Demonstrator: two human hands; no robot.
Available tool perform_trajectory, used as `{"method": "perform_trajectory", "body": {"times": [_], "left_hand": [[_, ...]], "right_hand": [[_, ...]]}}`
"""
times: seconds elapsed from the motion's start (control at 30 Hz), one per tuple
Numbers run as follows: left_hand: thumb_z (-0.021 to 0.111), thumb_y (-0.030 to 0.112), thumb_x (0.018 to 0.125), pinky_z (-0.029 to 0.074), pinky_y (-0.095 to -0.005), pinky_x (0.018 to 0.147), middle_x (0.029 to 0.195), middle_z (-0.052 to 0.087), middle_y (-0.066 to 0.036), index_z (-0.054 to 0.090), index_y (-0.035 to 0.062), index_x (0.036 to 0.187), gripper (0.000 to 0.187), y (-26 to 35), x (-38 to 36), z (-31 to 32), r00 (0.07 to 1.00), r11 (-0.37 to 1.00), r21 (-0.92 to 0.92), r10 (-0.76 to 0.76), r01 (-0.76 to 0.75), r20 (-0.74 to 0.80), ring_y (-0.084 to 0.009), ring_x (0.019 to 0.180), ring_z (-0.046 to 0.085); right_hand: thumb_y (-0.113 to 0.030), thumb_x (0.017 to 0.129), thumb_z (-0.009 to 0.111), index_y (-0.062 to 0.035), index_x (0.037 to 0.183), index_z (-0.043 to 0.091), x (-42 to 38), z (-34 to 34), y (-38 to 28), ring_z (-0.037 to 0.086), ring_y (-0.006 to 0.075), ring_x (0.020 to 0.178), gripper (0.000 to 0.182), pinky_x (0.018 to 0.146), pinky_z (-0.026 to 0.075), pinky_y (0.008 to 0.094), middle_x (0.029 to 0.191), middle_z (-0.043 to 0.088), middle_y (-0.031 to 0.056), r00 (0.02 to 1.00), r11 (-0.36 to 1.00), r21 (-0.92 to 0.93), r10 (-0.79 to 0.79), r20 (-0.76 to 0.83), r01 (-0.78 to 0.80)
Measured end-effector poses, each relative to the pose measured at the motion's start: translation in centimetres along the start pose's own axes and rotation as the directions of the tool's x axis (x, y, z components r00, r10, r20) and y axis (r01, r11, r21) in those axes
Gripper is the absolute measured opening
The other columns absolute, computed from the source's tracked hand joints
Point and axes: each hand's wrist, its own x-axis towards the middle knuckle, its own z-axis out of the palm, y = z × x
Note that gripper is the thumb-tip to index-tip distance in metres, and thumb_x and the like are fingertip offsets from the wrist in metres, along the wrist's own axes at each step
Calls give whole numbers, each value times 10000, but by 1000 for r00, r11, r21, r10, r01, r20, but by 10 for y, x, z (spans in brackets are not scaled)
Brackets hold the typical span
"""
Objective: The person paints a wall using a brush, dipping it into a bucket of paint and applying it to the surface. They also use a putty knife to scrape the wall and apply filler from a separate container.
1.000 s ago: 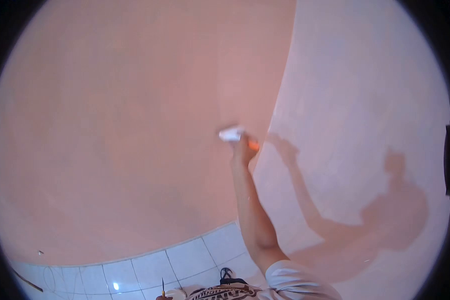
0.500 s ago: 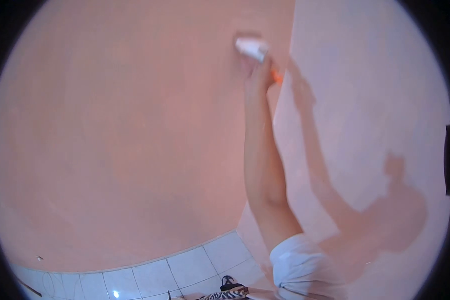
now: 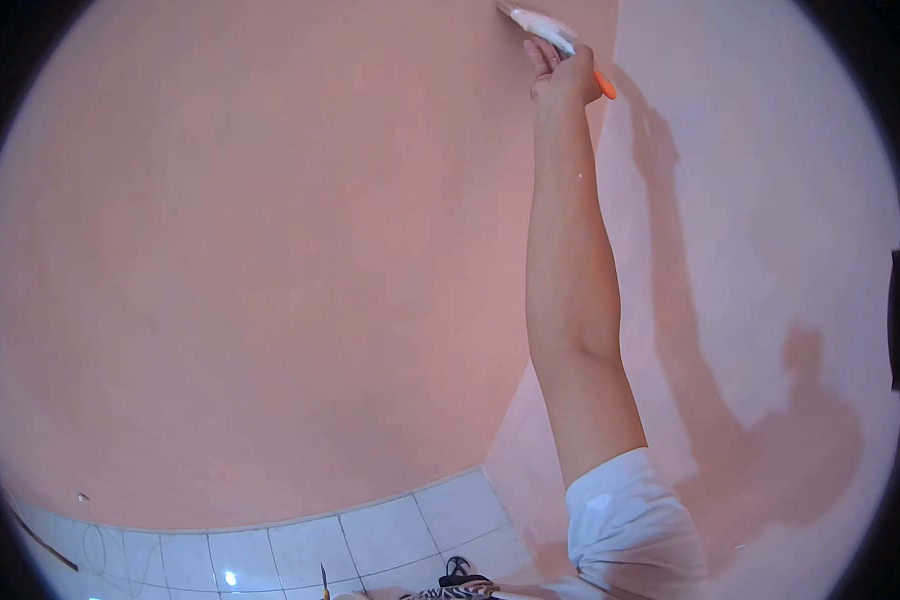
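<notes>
My right hand [image 3: 570, 75] is raised high at the top of the view, its fingers closed around a paintbrush [image 3: 542, 25] with an orange handle end. White paint coats the brush, and its tip meets the darker pink wall [image 3: 300, 250] near the corner. My left hand is out of view.
A paler pink wall [image 3: 760, 190] on the right carries my shadow. Below lies a white tiled floor [image 3: 380, 535] with a thin dark stick [image 3: 45, 540] at the left. A pointed tool [image 3: 324, 578] and a sandal [image 3: 457, 568] show at the bottom edge.
My right hand and the brush have moved up and to the right along the wall. The pointed tool at the bottom shows more.
</notes>
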Motion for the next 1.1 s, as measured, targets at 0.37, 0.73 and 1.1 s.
{"method": "perform_trajectory", "body": {"times": [0.37, 0.73, 1.1], "left_hand": [[792, 397, 698, 493, -345, 560, 651, 620, -59, 647, 4, 735, 420, -7, -2, 7, 986, 977, 213, -34, -2, 162, -185, 609, 597], [815, 277, 672, 473, -360, 527, 642, 606, -83, 601, 18, 713, 339, 17, -23, 14, 994, 969, -227, -108, 103, -10, -196, 558, 571], [810, 377, 661, 514, -393, 648, 736, 679, -130, 672, 44, 756, 372, -27, -45, 5, 988, 981, 160, -127, 111, 90, -263, 696, 658]], "right_hand": [[-136, 897, 583, -34, 1105, 430, -268, -225, 26, 610, 270, 981, 277, 798, 579, 436, 1118, 532, 141, 890, 878, -294, 257, -376, -378], [-217, 919, 512, 11, 1171, 425, -62, 3, 21, 613, 353, 991, 350, 826, 552, 498, 1132, 562, 177, 992, 982, -179, -32, 123, 54], [-131, 882, 603, -54, 1016, 468, -394, -369, 64, 645, 270, 857, 205, 745, 587, 470, 1047, 578, 135, 719, 744, -356, 233, -655, -565]]}}
